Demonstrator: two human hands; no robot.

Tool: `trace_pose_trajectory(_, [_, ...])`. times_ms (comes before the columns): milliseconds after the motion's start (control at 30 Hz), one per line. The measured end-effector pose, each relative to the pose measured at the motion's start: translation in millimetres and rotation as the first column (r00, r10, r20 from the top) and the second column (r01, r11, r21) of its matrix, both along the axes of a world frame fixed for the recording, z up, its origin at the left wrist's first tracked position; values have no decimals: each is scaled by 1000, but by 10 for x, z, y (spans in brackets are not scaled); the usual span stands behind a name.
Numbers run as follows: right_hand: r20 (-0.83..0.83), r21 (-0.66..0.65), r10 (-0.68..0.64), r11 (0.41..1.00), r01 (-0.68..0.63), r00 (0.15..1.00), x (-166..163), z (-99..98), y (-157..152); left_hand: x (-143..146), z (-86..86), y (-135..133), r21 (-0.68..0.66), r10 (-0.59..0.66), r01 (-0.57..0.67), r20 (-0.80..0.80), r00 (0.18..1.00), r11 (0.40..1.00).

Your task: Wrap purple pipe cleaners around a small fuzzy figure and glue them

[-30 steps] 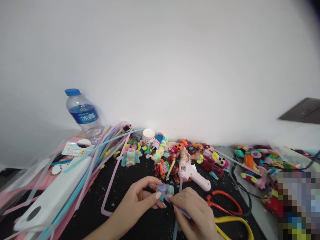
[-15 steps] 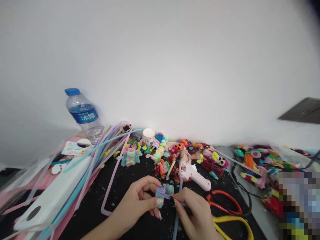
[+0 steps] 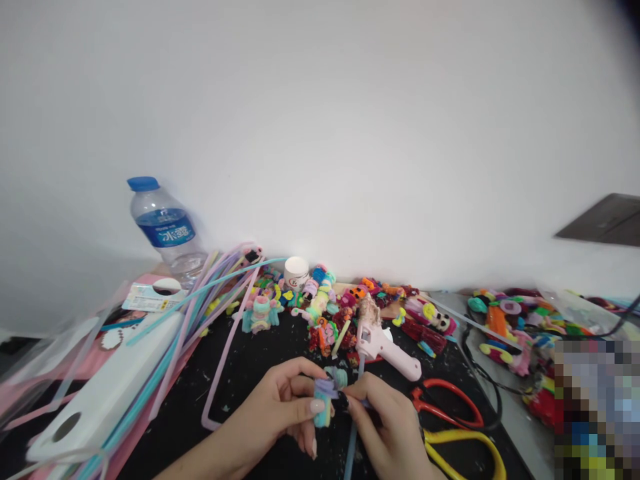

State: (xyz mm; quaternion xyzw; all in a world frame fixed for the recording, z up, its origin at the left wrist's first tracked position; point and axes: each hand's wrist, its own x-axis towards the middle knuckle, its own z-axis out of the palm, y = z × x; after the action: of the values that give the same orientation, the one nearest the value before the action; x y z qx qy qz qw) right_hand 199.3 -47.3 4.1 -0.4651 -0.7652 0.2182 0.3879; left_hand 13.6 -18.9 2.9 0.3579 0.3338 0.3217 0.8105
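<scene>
My left hand [image 3: 283,410] pinches a small fuzzy pipe-cleaner figure [image 3: 327,393], purple and teal, between thumb and fingers above the black mat [image 3: 235,413]. My right hand [image 3: 387,430] is closed just right of it, gripping a thin pale blue pipe cleaner [image 3: 351,447] that runs down toward me; its fingertips touch the figure. A pink glue gun [image 3: 385,347] lies just behind both hands.
Red scissors [image 3: 450,407] and yellow scissors [image 3: 470,450] lie to the right. Small colourful figures [image 3: 325,307] crowd the back of the mat. A bundle of long pipe cleaners [image 3: 200,313], a white box [image 3: 100,393] and a water bottle [image 3: 165,230] sit left.
My left hand has turned the small figure and lowered it a little. My right hand has closed in against it.
</scene>
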Motion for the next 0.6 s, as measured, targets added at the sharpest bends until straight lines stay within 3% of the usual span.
trace_pose_trajectory(367, [-25, 66, -17, 998, 19, 1000, -31, 31, 20, -4, 33, 23, 13, -22, 22, 8, 1000, 1000])
trace_pose_trajectory(600, [-8, 51, 12, 999, -12, 1000, -41, 57, 11, 17, -33, 11, 125, -1, 6, -39, 999, 992])
